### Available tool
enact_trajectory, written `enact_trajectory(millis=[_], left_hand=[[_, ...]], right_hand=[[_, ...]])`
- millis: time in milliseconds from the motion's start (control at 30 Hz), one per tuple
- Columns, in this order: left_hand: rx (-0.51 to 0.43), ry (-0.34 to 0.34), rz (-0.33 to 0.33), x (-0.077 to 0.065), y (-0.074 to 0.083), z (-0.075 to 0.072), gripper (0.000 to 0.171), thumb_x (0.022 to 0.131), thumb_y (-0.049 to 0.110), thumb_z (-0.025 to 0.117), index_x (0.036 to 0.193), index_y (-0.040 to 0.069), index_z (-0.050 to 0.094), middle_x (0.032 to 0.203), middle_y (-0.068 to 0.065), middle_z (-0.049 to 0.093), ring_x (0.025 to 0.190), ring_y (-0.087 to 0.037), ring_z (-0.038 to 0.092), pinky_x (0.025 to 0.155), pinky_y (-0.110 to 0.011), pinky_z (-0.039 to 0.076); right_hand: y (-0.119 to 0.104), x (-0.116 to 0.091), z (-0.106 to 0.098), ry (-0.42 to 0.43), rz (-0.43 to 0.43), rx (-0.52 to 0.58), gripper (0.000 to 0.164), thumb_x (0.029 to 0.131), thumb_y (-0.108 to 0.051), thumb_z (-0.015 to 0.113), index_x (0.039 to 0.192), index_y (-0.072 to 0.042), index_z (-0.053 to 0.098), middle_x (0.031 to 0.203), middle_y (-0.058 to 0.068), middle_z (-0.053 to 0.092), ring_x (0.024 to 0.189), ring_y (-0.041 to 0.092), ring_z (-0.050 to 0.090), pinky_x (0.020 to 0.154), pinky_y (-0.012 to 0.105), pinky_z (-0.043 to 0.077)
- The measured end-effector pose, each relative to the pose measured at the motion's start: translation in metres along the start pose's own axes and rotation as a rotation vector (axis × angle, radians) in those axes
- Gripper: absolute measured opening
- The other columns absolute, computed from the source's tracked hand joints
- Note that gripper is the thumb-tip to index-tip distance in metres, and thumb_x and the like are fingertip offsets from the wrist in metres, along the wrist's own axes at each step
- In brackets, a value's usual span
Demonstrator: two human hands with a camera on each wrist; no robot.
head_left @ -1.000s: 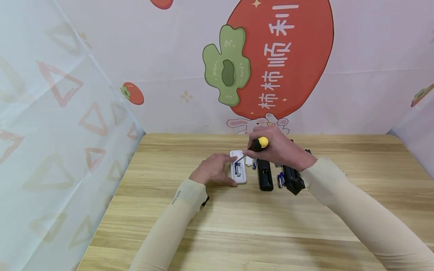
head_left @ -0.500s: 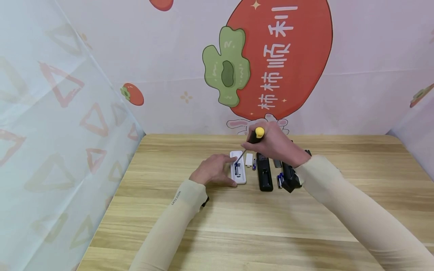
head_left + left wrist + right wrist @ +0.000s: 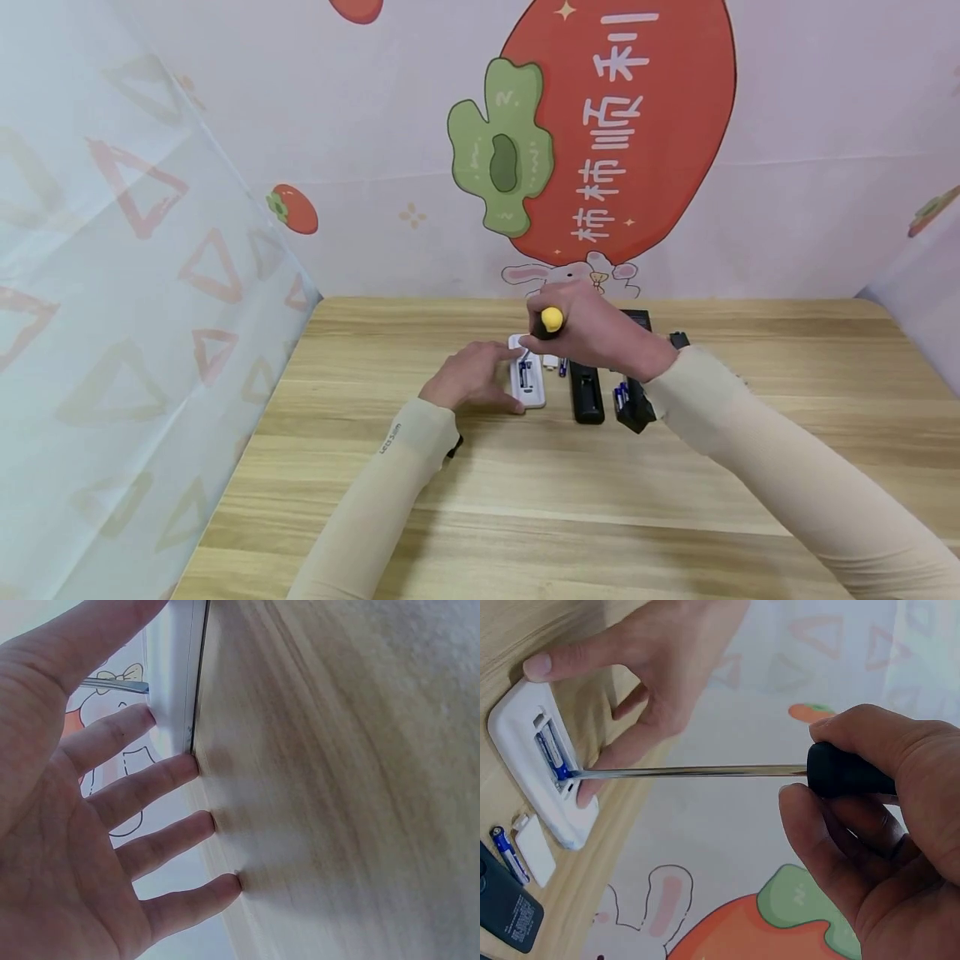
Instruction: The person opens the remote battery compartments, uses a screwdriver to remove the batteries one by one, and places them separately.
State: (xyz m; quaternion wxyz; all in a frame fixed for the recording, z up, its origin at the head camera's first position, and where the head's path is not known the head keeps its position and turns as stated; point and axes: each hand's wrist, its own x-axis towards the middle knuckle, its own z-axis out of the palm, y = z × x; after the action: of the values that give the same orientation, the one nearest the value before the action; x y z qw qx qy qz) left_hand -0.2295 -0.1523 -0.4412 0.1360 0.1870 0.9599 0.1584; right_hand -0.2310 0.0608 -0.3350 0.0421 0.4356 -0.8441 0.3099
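Note:
A white remote control lies on the table with its battery compartment uncovered. In it sits a blue-and-silver battery. My left hand holds the remote between thumb and index finger at its two ends, while the other fingers touch the table in the left wrist view. A screwdriver with a black handle and yellow cap is gripped by my right hand. Its metal tip touches one end of the battery, in the compartment. From the head view, my right hand hides part of the things behind it.
Beside the remote lie a small white cover and a loose battery. Farther right are a black remote, more batteries and another black device. A printed cloth stands behind the table.
My right hand has risen slightly, then come down and left, tilting the screwdriver handle over toward the white remote. The left hand and the remote have stayed in place.

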Motion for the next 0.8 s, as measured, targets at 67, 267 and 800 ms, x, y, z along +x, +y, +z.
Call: enact_trajectory(millis=[67, 267, 800], left_hand=[[0.001, -0.005, -0.001, -0.0003, 0.0001, -0.0002, 0.095, 0.071, 0.053, 0.090, 0.153, 0.029, 0.048, 0.149, -0.003, 0.053, 0.132, -0.027, 0.050, 0.105, -0.051, 0.045], [0.000, -0.011, -0.009, -0.0002, -0.0002, 0.0011, 0.096, 0.070, 0.054, 0.090, 0.152, 0.030, 0.048, 0.148, -0.003, 0.054, 0.129, -0.026, 0.052, 0.103, -0.049, 0.047], [-0.004, -0.002, -0.020, 0.0003, 0.0005, 0.0004, 0.097, 0.070, 0.052, 0.091, 0.153, 0.030, 0.047, 0.150, -0.003, 0.053, 0.132, -0.027, 0.051, 0.105, -0.051, 0.046]], right_hand=[[-0.0010, -0.0002, 0.0006, -0.008, -0.011, -0.024, 0.022, 0.083, -0.018, 0.086, 0.074, -0.020, 0.066, 0.071, -0.013, 0.062, 0.070, 0.010, 0.058, 0.066, 0.032, 0.050], [0.0035, -0.0017, -0.0018, -0.040, -0.061, -0.022, 0.021, 0.082, -0.016, 0.087, 0.077, -0.021, 0.067, 0.075, -0.014, 0.062, 0.074, 0.007, 0.059, 0.073, 0.033, 0.048], [0.0020, 0.0008, -0.0056, -0.063, 0.015, 0.027, 0.019, 0.085, -0.016, 0.085, 0.078, -0.020, 0.067, 0.077, -0.012, 0.064, 0.077, 0.012, 0.061, 0.072, 0.032, 0.054]])
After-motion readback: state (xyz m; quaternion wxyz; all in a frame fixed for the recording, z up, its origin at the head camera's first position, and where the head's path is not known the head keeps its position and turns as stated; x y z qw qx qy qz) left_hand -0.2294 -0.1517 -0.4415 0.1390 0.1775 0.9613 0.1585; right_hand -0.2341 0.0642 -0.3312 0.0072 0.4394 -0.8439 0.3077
